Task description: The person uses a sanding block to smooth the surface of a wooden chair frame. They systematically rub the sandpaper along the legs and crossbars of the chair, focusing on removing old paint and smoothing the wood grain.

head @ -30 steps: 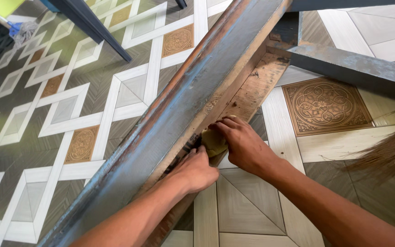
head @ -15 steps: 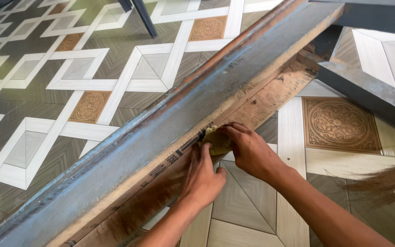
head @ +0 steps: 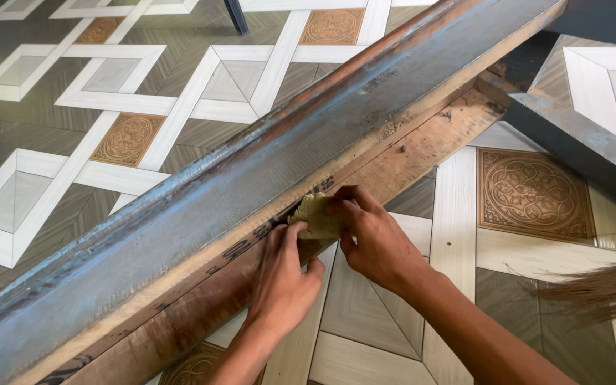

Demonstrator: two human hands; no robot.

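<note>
Both hands have slid along the beam (head: 251, 178); right hand (head: 376, 239) pinches the cloth (head: 315, 216) against its wooden edge, left hand (head: 283, 274) presses beside, fingers closed on cloth.

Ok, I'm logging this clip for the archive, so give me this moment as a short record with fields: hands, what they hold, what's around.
left hand: fingers on the lower edge of the pad, against the wooden plank
right hand: grip pinching the yellowish pad
pad: pressed at the seam between plank and steel beam
beam: long, grey-blue, rusty, running diagonally
floor: patterned tiles
right edge: brown broom bristles
</note>
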